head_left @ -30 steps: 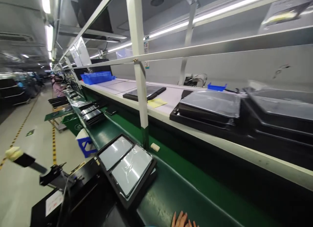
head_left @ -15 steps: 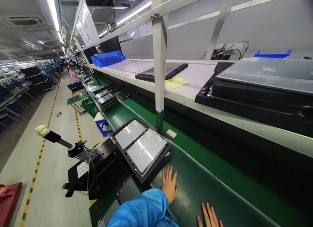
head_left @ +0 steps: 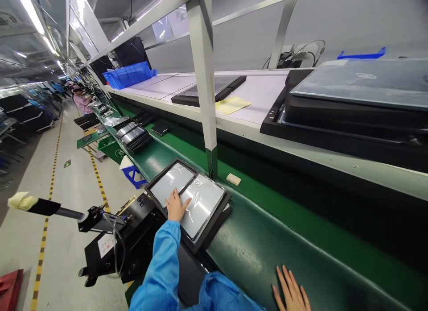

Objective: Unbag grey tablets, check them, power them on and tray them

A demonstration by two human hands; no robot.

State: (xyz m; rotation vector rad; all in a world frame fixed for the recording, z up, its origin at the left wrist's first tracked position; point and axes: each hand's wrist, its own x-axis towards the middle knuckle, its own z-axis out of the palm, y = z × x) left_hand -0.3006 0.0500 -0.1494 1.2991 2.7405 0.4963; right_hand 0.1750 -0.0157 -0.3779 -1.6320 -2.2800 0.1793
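Note:
My left hand [head_left: 175, 207] is over the near edge of a black tray, its fingers spread where two flat grey panels meet. It touches or hovers just above them; I cannot tell which. The smaller panel [head_left: 172, 179] is on the far left of the tray, and the larger film-covered panel [head_left: 203, 204] is on the right. The black tray [head_left: 216, 221] rests on the green bench. My right hand [head_left: 290, 291] lies flat on the green bench [head_left: 254, 239], fingers apart, with nothing in it.
A white post [head_left: 202, 65] rises behind the tray, near a small cream block [head_left: 233, 179]. A shelf above carries a black tray with a film-wrapped panel [head_left: 364, 83] and a blue bin [head_left: 129, 75]. At left stands a black fixture with a lever [head_left: 67, 212]. Stacked trays [head_left: 133, 136] sit farther along.
My left hand has moved from the bench, up and left, onto the panels in the tray. My right hand stays on the bench. The view has shifted slightly.

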